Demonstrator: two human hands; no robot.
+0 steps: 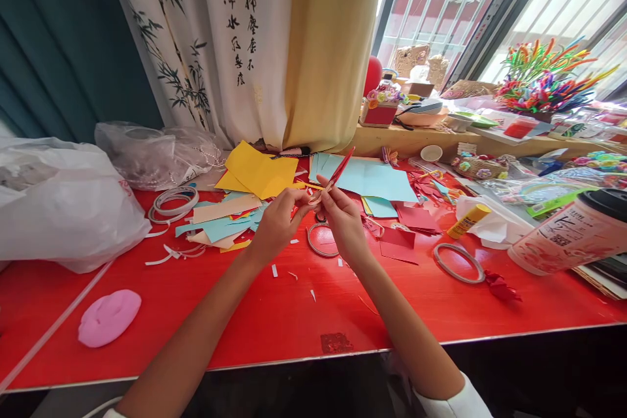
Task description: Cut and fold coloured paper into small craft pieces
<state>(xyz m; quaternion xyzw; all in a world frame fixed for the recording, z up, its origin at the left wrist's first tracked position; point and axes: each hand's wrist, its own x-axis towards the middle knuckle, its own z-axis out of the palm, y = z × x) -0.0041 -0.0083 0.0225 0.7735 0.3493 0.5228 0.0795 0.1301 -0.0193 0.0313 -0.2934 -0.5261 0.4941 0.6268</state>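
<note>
My left hand (281, 219) and my right hand (344, 217) meet above the middle of the red table. A narrow, pointed red piece, apparently folded paper (341, 168), sticks up from the fingers of my right hand, which is closed on it. The fingertips of my left hand are pinched at its lower end; what exactly they grip is too small to make out. A thin yellow strip (309, 185) shows just behind the fingers. Below the hands a thin roll of tape (323, 240) lies on the table.
Paper scraps (223, 222), yellow sheets (259, 170) and light blue sheets (377, 176) lie behind the hands. Red paper squares (399, 243), a glue stick (469, 221), another tape roll (458, 263) and a paper cup (568, 235) are rightward. Leftward sit a plastic bag (63, 202) and pink clay (110, 317).
</note>
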